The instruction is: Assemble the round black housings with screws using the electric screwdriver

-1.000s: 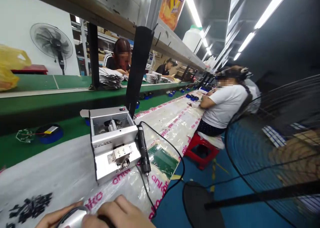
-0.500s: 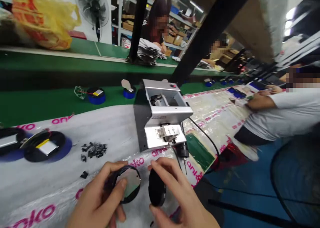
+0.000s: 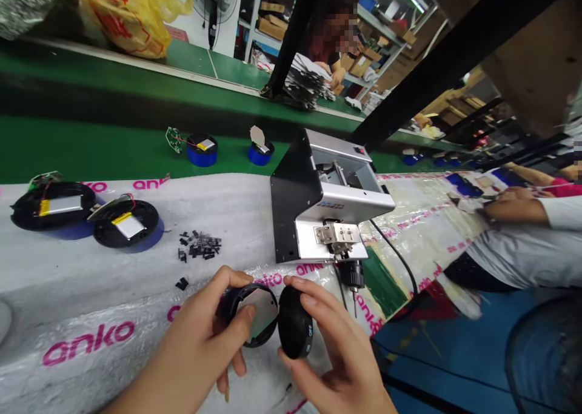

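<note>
My left hand [image 3: 200, 347] grips a round black housing [image 3: 252, 314] with a shiny silver plate inside it. Just to its right, my right hand [image 3: 339, 353] pinches a round black cover [image 3: 294, 331] on edge, almost touching the housing. Both hands hover low over the white plastic sheet [image 3: 68, 293] printed with pink "anko" lettering. Right behind the hands stands a silver screw feeder box [image 3: 330, 208], and an electric screwdriver [image 3: 351, 279] lies at its foot. A small heap of black clips [image 3: 200, 245] lies to the left.
Two black round units with batteries [image 3: 127, 229] sit at the left, and blue ones [image 3: 202, 150] ride the green conveyor [image 3: 91, 147]. A person's arm in white [image 3: 522, 211] rests on the bench to the right. A black post [image 3: 431, 68] slants overhead; a yellow bag [image 3: 131, 11] is at the back.
The view has swung left and down, from the aisle onto the bench. My hands came up into view, and the black housing and cover now sit closer together.
</note>
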### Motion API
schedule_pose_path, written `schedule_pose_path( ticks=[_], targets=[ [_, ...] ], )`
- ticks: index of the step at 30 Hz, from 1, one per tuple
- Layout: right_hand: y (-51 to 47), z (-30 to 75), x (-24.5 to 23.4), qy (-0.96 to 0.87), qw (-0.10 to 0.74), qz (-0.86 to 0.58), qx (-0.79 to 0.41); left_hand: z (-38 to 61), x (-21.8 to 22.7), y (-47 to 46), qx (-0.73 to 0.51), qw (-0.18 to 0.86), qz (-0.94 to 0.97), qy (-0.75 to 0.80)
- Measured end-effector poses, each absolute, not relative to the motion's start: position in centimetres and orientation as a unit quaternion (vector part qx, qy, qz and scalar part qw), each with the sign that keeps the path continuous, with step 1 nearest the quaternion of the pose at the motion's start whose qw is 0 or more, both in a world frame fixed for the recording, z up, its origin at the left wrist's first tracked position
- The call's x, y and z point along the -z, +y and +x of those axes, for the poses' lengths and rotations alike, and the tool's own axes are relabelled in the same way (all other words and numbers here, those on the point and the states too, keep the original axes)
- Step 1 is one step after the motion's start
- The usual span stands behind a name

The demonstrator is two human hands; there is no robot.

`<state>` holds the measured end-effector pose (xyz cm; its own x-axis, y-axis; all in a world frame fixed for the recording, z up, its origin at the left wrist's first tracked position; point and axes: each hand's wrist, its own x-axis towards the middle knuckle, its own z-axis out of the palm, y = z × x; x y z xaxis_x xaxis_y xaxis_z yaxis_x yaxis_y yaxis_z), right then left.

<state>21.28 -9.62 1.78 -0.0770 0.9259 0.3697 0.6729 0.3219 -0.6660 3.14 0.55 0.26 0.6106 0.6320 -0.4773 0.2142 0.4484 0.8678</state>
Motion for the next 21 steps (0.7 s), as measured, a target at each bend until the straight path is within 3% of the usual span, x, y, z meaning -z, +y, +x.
schedule_pose_path(
  ticks=[21],
  targets=[
    [-9.54, 21.67, -2.69, -0.742, 0.31, -0.569, -0.171, 2.87, -0.4, 0.54, -0.145, 0.758, 0.494, 0.401]
  ],
)
